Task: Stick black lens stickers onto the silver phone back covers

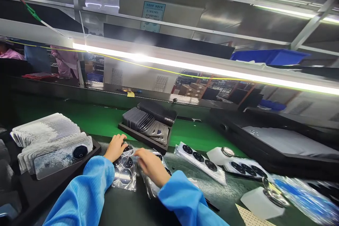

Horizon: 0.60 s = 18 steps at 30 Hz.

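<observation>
My left hand [116, 149] is closed on the upper edge of a clear plastic tray [124, 177] holding large round black camera-lens covers. Beside it, my right hand [153, 166], slightly blurred, has its fingers curled over a clear plastic bag [150, 185]. Its fingertips point left at the tray's edge and are partly smeared. More black round covers show in the plastic behind my right hand. To the right lies a wrapped strip of round black lens covers [198, 156], with a similar wrapped strip [247, 169] farther right.
At left, a black tray [57, 182] holds stacked silvery phone back panels [63, 155]. A smaller tray [143, 135] of dark panels sits ahead on the green belt [190, 130]. White dispenser bottles [261, 203] and a large black bin [288, 152] are at right. People stand behind.
</observation>
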Motion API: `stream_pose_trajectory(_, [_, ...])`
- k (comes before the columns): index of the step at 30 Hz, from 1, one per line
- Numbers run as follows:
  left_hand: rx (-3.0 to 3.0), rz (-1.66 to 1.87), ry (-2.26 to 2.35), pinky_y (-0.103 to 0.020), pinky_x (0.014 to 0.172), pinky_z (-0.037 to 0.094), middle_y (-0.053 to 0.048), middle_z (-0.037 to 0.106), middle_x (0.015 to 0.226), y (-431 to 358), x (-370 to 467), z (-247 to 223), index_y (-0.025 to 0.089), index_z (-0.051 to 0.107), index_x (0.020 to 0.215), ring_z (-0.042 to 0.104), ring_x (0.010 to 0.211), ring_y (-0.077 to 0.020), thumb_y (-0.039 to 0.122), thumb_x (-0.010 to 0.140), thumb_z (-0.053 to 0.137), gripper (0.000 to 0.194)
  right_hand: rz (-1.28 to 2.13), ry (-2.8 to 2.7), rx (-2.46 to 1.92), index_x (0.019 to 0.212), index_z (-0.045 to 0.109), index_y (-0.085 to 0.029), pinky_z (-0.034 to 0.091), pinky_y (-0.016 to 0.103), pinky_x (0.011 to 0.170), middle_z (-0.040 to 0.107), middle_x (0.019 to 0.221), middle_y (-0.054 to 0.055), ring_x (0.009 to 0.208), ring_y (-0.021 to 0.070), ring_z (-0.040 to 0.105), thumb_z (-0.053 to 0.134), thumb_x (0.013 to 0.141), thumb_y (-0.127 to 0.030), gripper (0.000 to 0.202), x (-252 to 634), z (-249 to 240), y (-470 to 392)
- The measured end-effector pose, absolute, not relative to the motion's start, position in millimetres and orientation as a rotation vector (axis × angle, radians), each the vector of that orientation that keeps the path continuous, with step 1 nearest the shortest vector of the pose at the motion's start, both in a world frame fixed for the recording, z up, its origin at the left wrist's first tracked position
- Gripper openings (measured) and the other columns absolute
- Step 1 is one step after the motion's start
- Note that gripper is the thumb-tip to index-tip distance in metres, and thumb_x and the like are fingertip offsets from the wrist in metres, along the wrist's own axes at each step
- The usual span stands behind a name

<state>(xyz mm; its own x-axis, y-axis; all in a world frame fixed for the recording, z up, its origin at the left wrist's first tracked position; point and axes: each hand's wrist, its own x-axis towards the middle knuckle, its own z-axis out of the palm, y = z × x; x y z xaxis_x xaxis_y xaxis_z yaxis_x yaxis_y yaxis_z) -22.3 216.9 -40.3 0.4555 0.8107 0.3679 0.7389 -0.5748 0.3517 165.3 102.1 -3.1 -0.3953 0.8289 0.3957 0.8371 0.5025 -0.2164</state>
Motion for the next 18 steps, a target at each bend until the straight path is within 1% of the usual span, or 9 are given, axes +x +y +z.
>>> stream_pose_trajectory(5, [2.598, 0.718, 1.279, -0.039, 0.085, 0.052, -0.006, 0.063, 0.109, 213.5, -23.3, -33.2, 0.017, 0.061, 0.106, 0.062, 0.096, -0.0187, 0.031, 0.094, 0.055, 0.020, 0.056, -2.219, -1.675, 0.103, 0.065, -0.021, 0.050, 0.030, 0.077, 0.071, 0.102, 0.005, 0.093, 0.0200, 0.067, 0.046, 0.089, -0.012, 0.026, 205.4, -8.1, 119.4])
stream_pose_trajectory(8, [2.626, 0.689, 1.234, -0.039, 0.084, 0.052, -0.006, 0.063, 0.109, 211.7, -23.7, -31.2, 0.017, 0.062, 0.106, 0.061, 0.095, -0.0183, 0.030, 0.094, 0.055, 0.019, 0.107, -2.291, -1.700, 0.112, 0.066, -0.024, 0.050, 0.031, 0.086, 0.071, 0.113, 0.003, 0.101, 0.0195, 0.067, 0.046, 0.088, -0.010, 0.034, 206.6, -18.0, 118.1])
stream_pose_trajectory(10, [2.635, 0.679, 1.226, -0.039, 0.084, 0.052, -0.006, 0.062, 0.109, 211.0, -24.1, -30.7, 0.017, 0.061, 0.107, 0.061, 0.096, -0.0186, 0.030, 0.094, 0.055, 0.019, 0.129, -2.352, -1.687, 0.119, 0.064, -0.024, 0.047, 0.031, 0.094, 0.066, 0.125, 0.003, 0.113, 0.0184, 0.062, 0.047, 0.089, -0.010, 0.038, 201.9, -24.6, 115.6])
stream_pose_trajectory(13, [2.640, 0.672, 1.223, -0.040, 0.085, 0.051, -0.006, 0.062, 0.109, 211.2, -24.7, -30.6, 0.017, 0.061, 0.108, 0.060, 0.097, -0.0193, 0.029, 0.094, 0.055, 0.020, 0.113, -2.389, -1.702, 0.130, 0.056, -0.021, 0.041, 0.036, 0.103, 0.051, 0.142, 0.007, 0.130, 0.0204, 0.048, 0.049, 0.090, -0.014, 0.041, 192.2, -32.7, 114.9])
stream_pose_trajectory(15, [2.642, 0.668, 1.223, -0.041, 0.086, 0.051, -0.006, 0.061, 0.109, 211.7, -24.9, -30.4, 0.017, 0.060, 0.109, 0.060, 0.097, -0.0196, 0.028, 0.094, 0.055, 0.020, 0.074, -2.368, -1.741, 0.136, 0.051, -0.018, 0.039, 0.041, 0.105, 0.044, 0.147, 0.010, 0.135, 0.0234, 0.042, 0.050, 0.092, -0.016, 0.044, 185.6, -36.0, 117.2])
stream_pose_trajectory(18, [2.650, 0.659, 1.220, -0.042, 0.087, 0.050, -0.006, 0.060, 0.110, 212.0, -25.2, -29.8, 0.017, 0.059, 0.111, 0.059, 0.099, -0.0202, 0.028, 0.093, 0.056, 0.021, 0.003, -2.309, -1.800, 0.137, 0.049, -0.014, 0.039, 0.045, 0.103, 0.044, 0.147, 0.013, 0.134, 0.0275, 0.042, 0.049, 0.092, -0.016, 0.045, 177.6, -36.8, 122.1])
